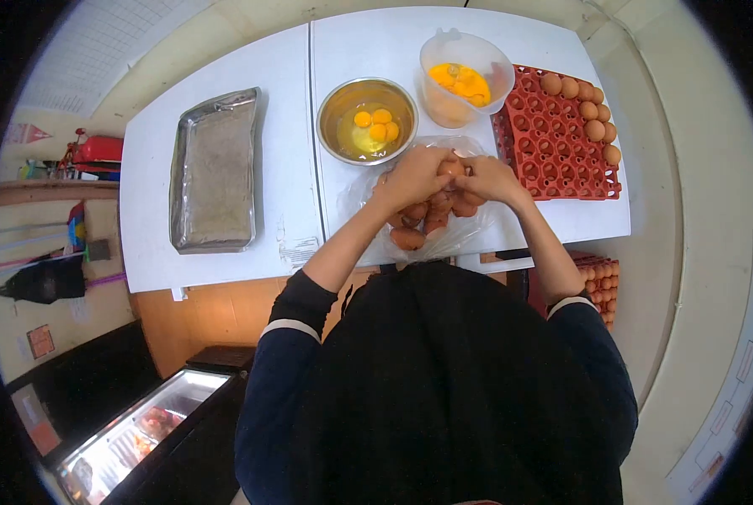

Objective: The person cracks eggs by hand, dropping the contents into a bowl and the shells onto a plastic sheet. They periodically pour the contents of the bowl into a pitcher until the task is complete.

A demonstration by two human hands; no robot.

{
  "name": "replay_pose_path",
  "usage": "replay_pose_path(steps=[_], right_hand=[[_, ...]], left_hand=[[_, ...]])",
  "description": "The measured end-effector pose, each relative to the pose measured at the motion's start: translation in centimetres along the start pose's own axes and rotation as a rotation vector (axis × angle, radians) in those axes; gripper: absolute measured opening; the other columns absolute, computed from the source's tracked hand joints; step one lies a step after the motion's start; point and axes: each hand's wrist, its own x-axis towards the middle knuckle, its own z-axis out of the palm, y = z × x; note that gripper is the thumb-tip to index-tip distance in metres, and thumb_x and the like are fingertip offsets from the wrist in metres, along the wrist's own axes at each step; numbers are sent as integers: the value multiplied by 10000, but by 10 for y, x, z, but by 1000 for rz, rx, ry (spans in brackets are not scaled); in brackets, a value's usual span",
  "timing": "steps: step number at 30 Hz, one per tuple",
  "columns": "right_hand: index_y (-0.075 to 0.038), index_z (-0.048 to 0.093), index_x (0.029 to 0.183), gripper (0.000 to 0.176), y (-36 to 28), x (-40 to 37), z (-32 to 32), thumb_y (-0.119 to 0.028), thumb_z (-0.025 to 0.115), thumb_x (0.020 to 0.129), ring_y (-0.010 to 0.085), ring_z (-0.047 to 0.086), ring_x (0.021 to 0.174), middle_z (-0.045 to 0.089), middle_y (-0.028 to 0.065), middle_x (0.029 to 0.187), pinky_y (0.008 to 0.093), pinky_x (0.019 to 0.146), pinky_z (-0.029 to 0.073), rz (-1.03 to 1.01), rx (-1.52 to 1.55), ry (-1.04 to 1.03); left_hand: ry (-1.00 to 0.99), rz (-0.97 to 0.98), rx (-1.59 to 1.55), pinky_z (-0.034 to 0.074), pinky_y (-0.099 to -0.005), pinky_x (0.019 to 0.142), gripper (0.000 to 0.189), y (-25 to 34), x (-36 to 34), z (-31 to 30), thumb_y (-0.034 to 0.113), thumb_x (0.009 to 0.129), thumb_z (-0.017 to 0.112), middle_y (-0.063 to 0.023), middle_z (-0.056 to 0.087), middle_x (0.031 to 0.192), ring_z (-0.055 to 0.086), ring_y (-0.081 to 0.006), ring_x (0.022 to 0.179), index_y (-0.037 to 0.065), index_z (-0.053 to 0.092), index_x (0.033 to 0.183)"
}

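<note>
Fingers (437, 165) of the left hand (414, 175) and the right hand (492, 178) were curled in together around one brown egg (454, 167), thumbs pressed on its top, so both hands were closed on it with no gap to see between them. The egg sat up off the bench (368, 46), held directly above a clear plastic bag (444, 240) of brown eggs or shells; which of the two was hard to tell. Judging by the grip, the step in hand was breaking the egg open, with the shell about to be parted at the thumbs. Whether it was already cracked could not be seen.

A clean next move would call for the egg to be over a vessel, since the steel bowl (330, 135), holding four yolks in clear white, stood just beyond the left hand, not under it. A plastic jug (444, 109) with more yolks stood beside that bowl, touching a red tray (553, 160) with whole eggs along its far edge. The egg looked smooth, matte and light brown, mostly hidden by fingers.
</note>
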Motion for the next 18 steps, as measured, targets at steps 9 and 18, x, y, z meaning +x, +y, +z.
replay_pose_path(steps=[9, 18], right_hand=[[-32, 535, 1025, 366, -2, -8, -14, -338, 440, 847, 192, 609, 669, 604, 104, 681, 259, 595, 458, -64, 730, 378], [-28, 562, 977, 260, 123, 63, -124, -126, 469, 756, 327, 584, 798, 580, 167, 966, 399, 702, 469, 186, -276, 921]], left_hand=[[203, 192, -151, 416, -368, 827, 584, 34, -2, -1, 173, 668, 676, -164, 479, 1063, 514, -300, 964, 25, 422, 1173], [411, -280, -1236, 457, -242, 682, 378, 11, -16, -34, 194, 837, 554, -105, 510, 1010, 530, -155, 777, 62, 405, 1159]])
